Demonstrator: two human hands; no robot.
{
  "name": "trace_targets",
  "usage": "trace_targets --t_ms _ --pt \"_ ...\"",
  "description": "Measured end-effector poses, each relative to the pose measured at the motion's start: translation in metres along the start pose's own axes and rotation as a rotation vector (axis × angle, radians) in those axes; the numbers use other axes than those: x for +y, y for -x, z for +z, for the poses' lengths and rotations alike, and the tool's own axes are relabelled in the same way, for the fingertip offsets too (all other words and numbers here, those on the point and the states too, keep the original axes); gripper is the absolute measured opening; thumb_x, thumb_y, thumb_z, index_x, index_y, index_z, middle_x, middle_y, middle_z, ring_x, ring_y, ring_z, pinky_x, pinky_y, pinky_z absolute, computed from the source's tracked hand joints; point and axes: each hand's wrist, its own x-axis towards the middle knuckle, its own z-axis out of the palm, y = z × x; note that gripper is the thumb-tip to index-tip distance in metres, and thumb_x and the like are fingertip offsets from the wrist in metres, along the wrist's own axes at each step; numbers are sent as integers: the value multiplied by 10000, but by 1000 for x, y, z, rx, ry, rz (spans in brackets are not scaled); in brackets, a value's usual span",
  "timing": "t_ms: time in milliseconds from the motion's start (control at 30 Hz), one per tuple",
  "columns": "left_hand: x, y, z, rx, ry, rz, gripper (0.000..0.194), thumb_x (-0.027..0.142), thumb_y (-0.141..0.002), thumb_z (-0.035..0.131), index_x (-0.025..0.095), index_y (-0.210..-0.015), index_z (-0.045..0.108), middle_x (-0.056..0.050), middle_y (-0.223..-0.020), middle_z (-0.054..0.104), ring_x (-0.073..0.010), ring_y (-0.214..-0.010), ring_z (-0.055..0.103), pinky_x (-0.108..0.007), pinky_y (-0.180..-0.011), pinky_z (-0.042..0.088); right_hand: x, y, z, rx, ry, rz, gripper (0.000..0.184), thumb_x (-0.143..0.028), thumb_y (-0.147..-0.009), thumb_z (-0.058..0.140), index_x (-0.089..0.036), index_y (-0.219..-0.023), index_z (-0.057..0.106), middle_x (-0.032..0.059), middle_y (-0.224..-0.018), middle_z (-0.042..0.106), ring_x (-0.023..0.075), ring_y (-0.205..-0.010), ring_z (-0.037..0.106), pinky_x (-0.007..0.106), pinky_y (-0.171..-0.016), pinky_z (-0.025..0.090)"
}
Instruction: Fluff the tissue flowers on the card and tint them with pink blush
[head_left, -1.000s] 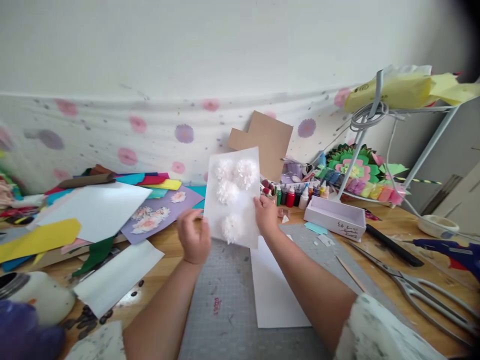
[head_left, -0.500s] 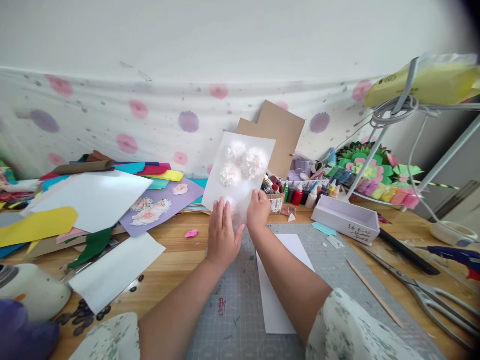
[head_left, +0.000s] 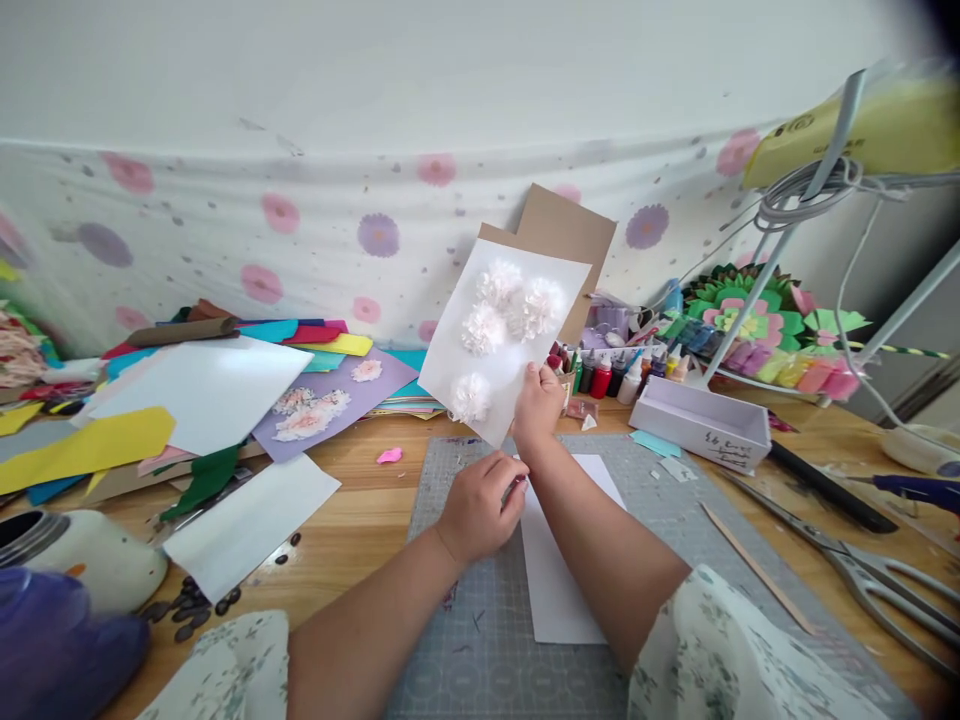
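My right hand (head_left: 538, 402) grips the lower right edge of a white card (head_left: 511, 378), which is held up tilted above the mat. Several fluffy white paper flowers (head_left: 484, 328) sit on the card, three clustered near its top and one at the lower left. My left hand (head_left: 484, 508) is closed with curled fingers, just below the card and beside my right wrist. Whatever its fingertips may pinch is hidden. Under my right forearm, a white sheet (head_left: 559, 590) lies on the grey cutting mat (head_left: 465, 660).
Left are coloured sheets (head_left: 112, 450), a purple card with pinkish flowers (head_left: 390, 380), a folded white paper (head_left: 251, 525) and a jar (head_left: 112, 550). Right are a white box (head_left: 701, 425), large scissors (head_left: 847, 560), a glue gun (head_left: 915, 487) and a wire rack (head_left: 787, 240). Paint bottles (head_left: 601, 378) stand behind.
My right hand has carried the card rightward and upward, tilting it more. My left hand touched the card's lower part half a second ago; it has since dropped below it, fingers curled.
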Motion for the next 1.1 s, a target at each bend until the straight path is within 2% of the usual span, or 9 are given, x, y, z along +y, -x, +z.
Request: trace_targets --t_ms 200,333,467,567,667,767,867,1000,1100 --pt "-16 -5 3 61 240 -324 58 188 -740 587 204 -708 633 -14 -646 613 -179 -651 563 -325 -679 453 -1 2 4 -11 -121 37 281 -430 -822 403 -207 -657 450 -14 -624 479 131 -609 414 233 -572 358" --pt "-33 -11 6 247 513 -662 108 247 -779 564 181 -694 570 1 -572 576 -150 -503 554 -284 -530 465 0 3 10 -3 -216 107 278 -431 -820 373 -204 -682 455 -18 -600 470 125 -569 418 231 -528 368" --pt "-48 -19 1 445 792 -902 203 306 -919 414 163 -847 539 -52 -728 637 -149 -560 627 -286 -529 512 0 6 15 -5 -289 154 265 -425 -795 403 -194 -711 501 -9 -626 522 126 -574 454 234 -536 390" --pt "-54 -23 -5 541 931 -973 243 289 -972 360 143 -922 548 -77 -824 653 -134 -664 649 -273 -607 534 -5 10 16 -35 -329 185 262 -409 -788 399 -185 -737 525 -3 -629 549 131 -569 477 241 -540 406" --pt "-60 -25 -11 611 989 -1030 220 297 -958 451 125 -1019 573 -71 -924 642 -138 -746 633 -296 -665 542 -13 15 14 -82 -356 178 269 -422 -770 455 -175 -753 559 -5 -652 567 130 -589 486 240 -555 412" --pt "-68 -26 -17 664 1002 -1067 308 335 -914 549 139 -1151 561 -80 -1089 609 -181 -895 620 -368 -756 546 -17 18 13 -124 -372 154 288 -448 -752 501 -172 -765 581 -7 -687 585 131 -624 496 236 -580 415" --pt "-77 -27 -23 713 990 -1067 337 329 -908 557 151 -1194 546 -95 -1171 584 -209 -981 605 -411 -818 534 -18 19 13 -150 -381 157 291 -448 -757 488 -171 -761 576 -6 -692 588 126 -619 494 234 -578 414" --pt "-86 -28 -27 737 932 -1069 345 331 -908 557 154 -1204 542 -98 -1191 576 -216 -1002 599 -422 -834 529 -27 17 8 -220 -381 143 275 -442 -741 518 -176 -763 585 -14 -672 591 121 -588 489 231 -545 398" --pt "-92 -27 -25 691 854 -1070 345 334 -908 558 152 -1201 543 -98 -1186 579 -215 -999 601 -422 -832 529 -51 9 -7 -297 -386 122 237 -413 -727 551 -182 -755 596 -30 -630 586 111 -536 482 225 -513 386"
